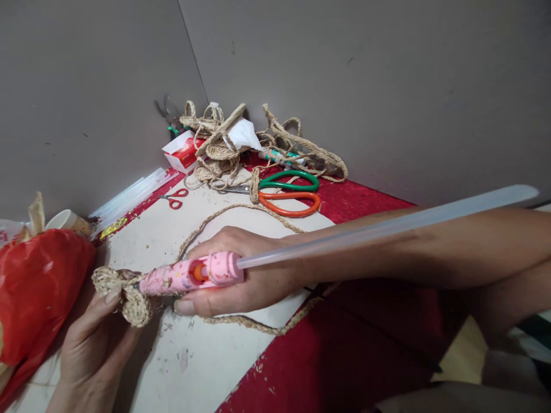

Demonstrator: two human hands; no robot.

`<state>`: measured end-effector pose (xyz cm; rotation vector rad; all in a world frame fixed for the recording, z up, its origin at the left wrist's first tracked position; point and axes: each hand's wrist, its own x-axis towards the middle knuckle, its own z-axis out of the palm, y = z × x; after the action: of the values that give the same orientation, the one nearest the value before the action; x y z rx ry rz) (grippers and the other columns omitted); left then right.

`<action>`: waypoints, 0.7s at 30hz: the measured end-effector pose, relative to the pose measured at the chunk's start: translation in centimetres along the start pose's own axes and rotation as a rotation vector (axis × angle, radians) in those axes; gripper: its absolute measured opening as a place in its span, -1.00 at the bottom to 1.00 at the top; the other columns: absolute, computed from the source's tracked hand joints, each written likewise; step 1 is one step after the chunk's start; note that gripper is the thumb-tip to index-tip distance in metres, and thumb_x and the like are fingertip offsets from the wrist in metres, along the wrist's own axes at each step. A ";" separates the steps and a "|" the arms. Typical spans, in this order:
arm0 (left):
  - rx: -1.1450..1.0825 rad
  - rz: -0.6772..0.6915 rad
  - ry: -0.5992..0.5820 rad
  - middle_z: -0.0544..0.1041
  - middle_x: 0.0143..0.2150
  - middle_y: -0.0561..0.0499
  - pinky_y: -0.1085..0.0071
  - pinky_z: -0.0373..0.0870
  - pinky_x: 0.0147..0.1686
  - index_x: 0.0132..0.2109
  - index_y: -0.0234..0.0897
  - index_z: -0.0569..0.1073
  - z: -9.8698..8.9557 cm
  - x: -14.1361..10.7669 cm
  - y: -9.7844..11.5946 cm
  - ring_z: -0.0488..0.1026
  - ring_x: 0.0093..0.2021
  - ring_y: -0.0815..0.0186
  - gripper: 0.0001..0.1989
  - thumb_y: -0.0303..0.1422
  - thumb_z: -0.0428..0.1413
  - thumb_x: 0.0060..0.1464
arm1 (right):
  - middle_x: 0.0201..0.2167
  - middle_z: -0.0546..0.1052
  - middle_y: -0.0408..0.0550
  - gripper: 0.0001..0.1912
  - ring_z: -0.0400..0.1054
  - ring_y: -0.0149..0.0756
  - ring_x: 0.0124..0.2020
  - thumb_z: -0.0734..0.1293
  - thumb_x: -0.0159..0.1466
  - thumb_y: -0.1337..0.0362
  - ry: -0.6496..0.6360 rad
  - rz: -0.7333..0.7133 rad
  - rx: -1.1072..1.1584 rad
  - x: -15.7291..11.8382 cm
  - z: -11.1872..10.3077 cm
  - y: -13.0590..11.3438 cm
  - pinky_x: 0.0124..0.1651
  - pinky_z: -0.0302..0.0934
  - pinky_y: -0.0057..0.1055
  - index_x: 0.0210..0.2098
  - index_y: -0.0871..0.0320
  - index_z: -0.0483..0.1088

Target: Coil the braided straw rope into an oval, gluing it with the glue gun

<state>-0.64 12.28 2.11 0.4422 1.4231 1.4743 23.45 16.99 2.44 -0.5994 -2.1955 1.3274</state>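
My right hand [245, 275] is wrapped round a pink hot glue gun [189, 275]. A long translucent glue stick [365, 232] sticks out of its back end, over my forearm. The nozzle meets a small coiled piece of braided straw [136, 307] with rounded lobes. My left hand [92, 338] pinches that piece between thumb and fingers; some of its fingers are hidden behind it. A braided straw cord [258, 327] loops round under my right hand and across the white sheet.
Large scissors [290, 212] with green and orange handles, small red scissors [174, 201], a heap of straw braid [219, 143], pliers [172, 123] and a red-white box [183, 152] lie at the back. Glue sticks [129, 198], a paper cup [66, 219] and a red bag [43, 292] are left.
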 end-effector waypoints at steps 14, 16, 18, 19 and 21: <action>-0.013 0.012 -0.011 0.64 -0.43 -0.03 0.39 0.58 -0.54 -0.40 -0.24 0.57 0.2 0.0 0.1 0.58 -0.44 0.19 -0.72 -0.58 0.23 -0.39 | -0.56 0.28 -0.24 -0.66 0.15 -0.50 -0.54 0.27 0.23 0.02 -0.014 -0.031 -0.004 0.0 -0.1 -0.1 -0.43 0.08 -0.54 -0.47 0.15 0.20; -0.023 0.012 -0.002 0.65 -0.40 -0.03 0.40 0.56 -0.58 -0.38 -0.22 0.58 0.2 0.0 0.2 0.57 -0.47 0.21 -0.70 -0.59 0.21 -0.37 | -0.57 0.27 -0.24 -0.64 0.15 -0.51 -0.54 0.27 0.23 0.01 0.009 -0.050 -0.008 0.0 0.0 0.0 -0.44 0.06 -0.55 -0.48 0.15 0.19; -0.031 0.012 0.008 0.66 -0.37 -0.04 0.40 0.54 -0.62 -0.34 -0.21 0.58 0.2 0.0 0.3 0.56 -0.49 0.22 -0.68 -0.59 0.18 -0.35 | -0.58 0.26 -0.24 -0.61 0.13 -0.51 -0.56 0.27 0.22 -0.03 0.022 -0.063 -0.011 0.1 0.1 0.1 -0.45 0.04 -0.55 -0.51 0.15 0.17; -0.033 0.011 0.015 0.66 -0.36 -0.06 0.39 0.54 -0.63 -0.32 -0.22 0.58 0.2 -0.1 0.4 0.56 -0.49 0.21 -0.67 -0.59 0.17 -0.34 | -0.59 0.26 -0.24 -0.60 0.13 -0.52 -0.56 0.27 0.21 -0.03 0.015 -0.067 -0.010 0.1 0.1 0.2 -0.46 0.03 -0.55 -0.51 0.15 0.17; -0.040 0.014 0.027 0.66 -0.37 -0.08 0.37 0.55 -0.63 -0.30 -0.26 0.58 0.3 -0.1 0.5 0.57 -0.49 0.20 -0.65 -0.59 0.14 -0.33 | -0.59 0.27 -0.24 -0.61 0.13 -0.52 -0.56 0.27 0.21 -0.03 0.011 -0.062 -0.007 0.1 0.2 0.2 -0.46 0.03 -0.55 -0.51 0.15 0.18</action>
<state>-0.59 12.41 2.68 0.4092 1.4118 1.5227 23.29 17.04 2.18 -0.5361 -2.1925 1.2823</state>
